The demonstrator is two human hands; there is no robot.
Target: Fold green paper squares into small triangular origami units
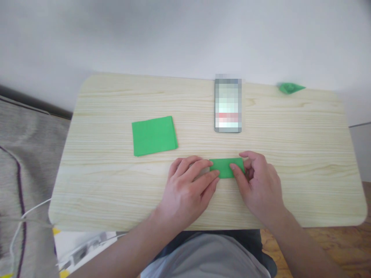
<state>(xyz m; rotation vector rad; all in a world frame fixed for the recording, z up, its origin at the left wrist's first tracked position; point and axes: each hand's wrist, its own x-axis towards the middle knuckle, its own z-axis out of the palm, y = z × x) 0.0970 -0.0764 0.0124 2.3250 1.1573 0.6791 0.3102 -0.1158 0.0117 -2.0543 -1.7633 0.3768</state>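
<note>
A narrow strip of folded green paper [224, 168] lies on the table in front of me, between my two hands. My left hand [188, 187] has its fingertips on the strip's left end, with the thumb close beside the index finger. At the other end, my right hand [261, 183] grips the paper, its thumb on top and its index finger reaching past the far edge. The other fingers of that hand curl in and are partly hidden. Both ends of the strip are partly covered by fingers.
A stack of green paper sheets [154, 136] lies left of my hands. Beyond them is a phone [228, 104] with a blurred screen. A small folded green paper piece [290, 88] sits at the back right edge of the wooden table [101, 185], against the wall. Cables hang at lower left.
</note>
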